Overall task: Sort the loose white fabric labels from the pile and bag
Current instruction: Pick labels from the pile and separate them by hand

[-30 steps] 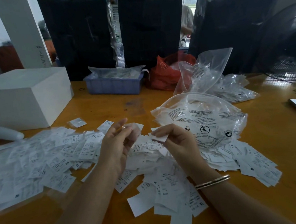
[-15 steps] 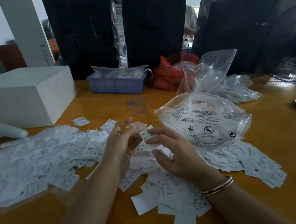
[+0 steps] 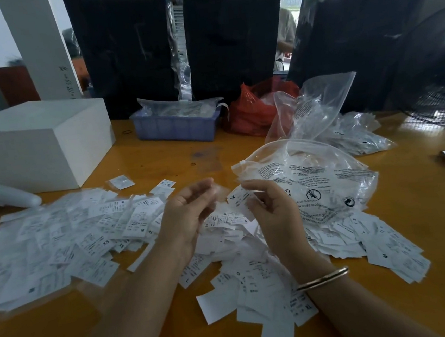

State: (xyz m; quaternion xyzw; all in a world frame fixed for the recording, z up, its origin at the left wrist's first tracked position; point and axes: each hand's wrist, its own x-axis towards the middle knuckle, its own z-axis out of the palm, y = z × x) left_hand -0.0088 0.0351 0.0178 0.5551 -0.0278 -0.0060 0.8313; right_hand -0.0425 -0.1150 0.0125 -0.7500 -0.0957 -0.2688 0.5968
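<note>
Head view: a white label marked XL is pinched by the right hand between thumb and fingers, just above the loose pile of labels spread beneath both hands. The left hand is held palm-up beside it, fingers loosely curled; whether something thin and clear is held at its fingertips cannot be told. A printed clear bag lies just beyond the right hand.

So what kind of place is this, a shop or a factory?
Probably a garment factory packing area: size labels heaped on an orange worktable, a printed poly bag, and tall wrapped black bundles behind.
</note>
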